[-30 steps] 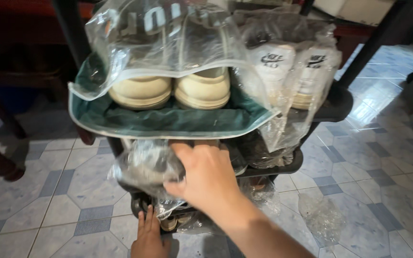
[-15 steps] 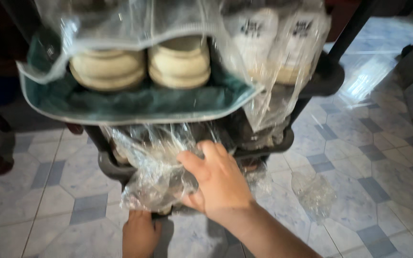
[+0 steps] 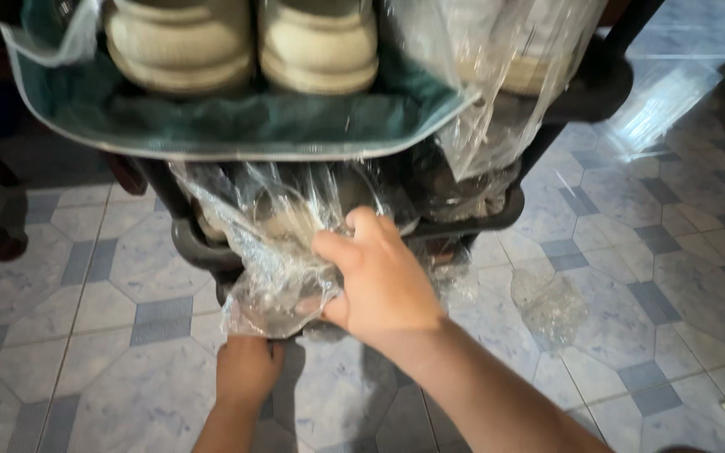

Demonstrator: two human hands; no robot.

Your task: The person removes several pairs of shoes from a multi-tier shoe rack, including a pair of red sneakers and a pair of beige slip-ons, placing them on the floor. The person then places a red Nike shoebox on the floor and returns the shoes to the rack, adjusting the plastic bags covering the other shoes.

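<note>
Bagged shoe: a clear plastic bag (image 3: 274,252) with a shoe inside hangs out over the front edge of the middle shelf of the dark shoe rack (image 3: 497,220); since the earlier frame it has come further out and sags lower.
Right hand: the right hand (image 3: 379,281) has its fingers curled shut on the plastic, thumb on top, gripping the bag's right side; before, it lay more flatly on it.
Left hand: the left hand (image 3: 247,367) is under the bag's lower edge, by the rack's bottom. Its fingertips are hidden behind the plastic, so I cannot tell how far they are closed.
Above: a pair of cream shoes (image 3: 249,42) sits in a green zip pouch (image 3: 237,126) on the top shelf, now closer to the frame's upper edge.
Floor: a crumpled clear bag (image 3: 547,306) lies on the blue tiled floor (image 3: 86,294), right of the rack, where it was earlier.
</note>
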